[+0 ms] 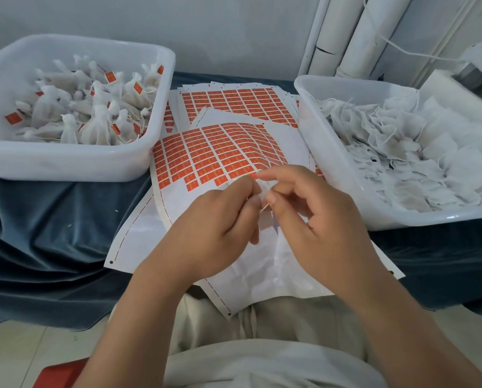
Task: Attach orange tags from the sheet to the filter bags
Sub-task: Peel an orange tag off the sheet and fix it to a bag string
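- The filter bag (265, 256) sits at the centre of your view. It is thin white non-woven fabric, soft and crumpled, and it drapes from your fingertips down onto the paper.
- Your left hand (220, 228) pinches the bag's gathered top between thumb and forefinger. Your right hand (326, 219) pinches the same spot from the other side, so the fingertips nearly meet. A thin orange sliver shows at your right thumb, but you cannot tell what it is.
- The tag sheet (284, 141) lies under your hands. It is smooth white backing paper, bowed upward at 12 o'clock. Its grid of small rectangular orange tags (206, 163) fills the far half, and the near half is bare paper with a dashed red edge line.
- The sheet's near corner overhangs the table edge at 6 o'clock, above your lap.
- A second sheet (234, 105) lies flat further out at 12 o'clock.
- The left tub (66, 161) at 10 o'clock is glossy white plastic with rounded corners. It holds plump tagged bags (94, 119).
- The right tub (332, 152) at 2 o'clock holds flat, limp empty bags (402, 152) with loose strings. Its wall runs just beside the tag sheet.
- Soft, folded blue cloth (52, 233) lies open at 8 o'clock.
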A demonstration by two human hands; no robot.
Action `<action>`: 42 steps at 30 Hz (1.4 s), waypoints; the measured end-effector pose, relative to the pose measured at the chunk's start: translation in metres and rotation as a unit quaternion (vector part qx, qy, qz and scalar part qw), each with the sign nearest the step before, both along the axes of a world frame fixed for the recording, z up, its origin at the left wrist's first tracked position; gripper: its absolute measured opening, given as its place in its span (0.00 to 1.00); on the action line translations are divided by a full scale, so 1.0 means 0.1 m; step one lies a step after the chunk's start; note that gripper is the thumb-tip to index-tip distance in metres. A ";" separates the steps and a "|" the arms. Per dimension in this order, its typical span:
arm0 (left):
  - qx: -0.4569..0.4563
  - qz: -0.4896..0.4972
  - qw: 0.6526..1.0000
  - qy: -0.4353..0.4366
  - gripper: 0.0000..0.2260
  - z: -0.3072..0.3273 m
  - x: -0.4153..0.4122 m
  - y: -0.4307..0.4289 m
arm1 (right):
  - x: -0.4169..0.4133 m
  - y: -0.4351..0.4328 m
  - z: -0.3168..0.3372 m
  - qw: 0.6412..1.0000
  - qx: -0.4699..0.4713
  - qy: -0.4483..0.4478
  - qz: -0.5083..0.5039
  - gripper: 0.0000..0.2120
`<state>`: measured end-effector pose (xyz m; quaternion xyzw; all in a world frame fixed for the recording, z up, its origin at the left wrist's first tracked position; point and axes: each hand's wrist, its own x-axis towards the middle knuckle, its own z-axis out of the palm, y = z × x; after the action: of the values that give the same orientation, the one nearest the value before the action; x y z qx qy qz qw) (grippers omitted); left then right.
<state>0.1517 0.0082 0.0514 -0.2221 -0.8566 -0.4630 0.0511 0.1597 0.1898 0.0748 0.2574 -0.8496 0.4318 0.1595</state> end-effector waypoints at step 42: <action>0.369 0.065 0.861 -0.344 0.09 0.05 -0.06 0.05 | -0.05 0.00 -0.04 0.986 -0.163 -0.031 -0.008 0.14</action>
<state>0.1454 0.0134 0.0569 0.0424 -0.5989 -0.7875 -0.1392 0.1549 0.1897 0.0706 0.2075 -0.7748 0.5707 0.1760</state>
